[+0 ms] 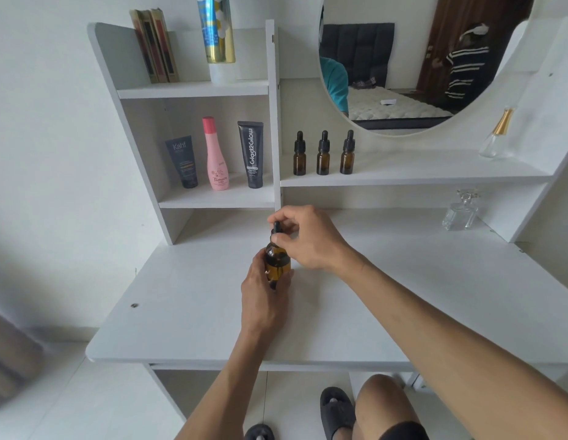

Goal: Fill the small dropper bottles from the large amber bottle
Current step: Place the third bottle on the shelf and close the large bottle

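The large amber bottle [277, 263] stands on the white vanity table [187, 312], near its middle. My left hand [265, 292] grips its body from the near side. My right hand [305, 238] pinches the black dropper cap [277, 228] on top of it with thumb and fingers. Three small amber dropper bottles with black caps stand in a row on the shelf under the mirror: left [299, 154], middle [323, 154], right [348, 153]. All three are capped and upright.
Left shelf unit holds a dark tube [182, 161], a pink bottle [216, 154] and a black tube [253, 154]; books and a spray can stand above. Two clear glass perfume bottles [461, 211] [497, 134] sit at the right. A round mirror [412, 61] hangs behind.
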